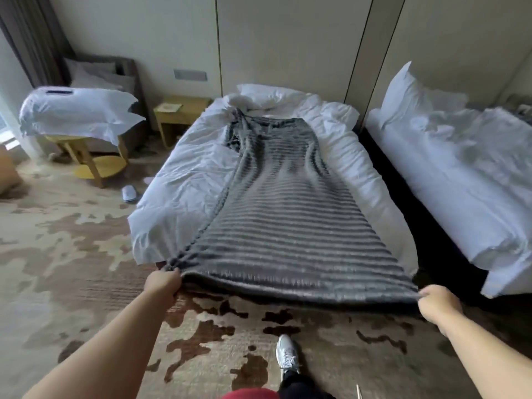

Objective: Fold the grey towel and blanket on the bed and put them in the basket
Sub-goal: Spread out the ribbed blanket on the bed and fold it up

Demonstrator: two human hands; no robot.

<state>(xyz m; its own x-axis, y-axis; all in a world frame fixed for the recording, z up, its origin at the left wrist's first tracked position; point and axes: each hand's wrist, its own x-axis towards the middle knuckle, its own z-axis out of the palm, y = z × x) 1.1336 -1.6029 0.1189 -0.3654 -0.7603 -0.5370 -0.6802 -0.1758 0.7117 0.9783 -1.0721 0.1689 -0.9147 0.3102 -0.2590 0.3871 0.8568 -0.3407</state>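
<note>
We are early on: our left hand [162, 282] and right hand [436, 302] each pinch a near corner of the striped grey blanket [276, 203], stretched along the bed [184, 180]. Folding is barely begun; no basket or towel shows.

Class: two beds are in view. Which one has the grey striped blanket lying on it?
The left bed, mid-picture: the blanket runs down its length. The right bed has no striped blanket on it.

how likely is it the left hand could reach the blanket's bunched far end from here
Probably not: the left hand grips the blanket at its near corner; its bunched end lies by the pillow, the whole bed between.
</note>
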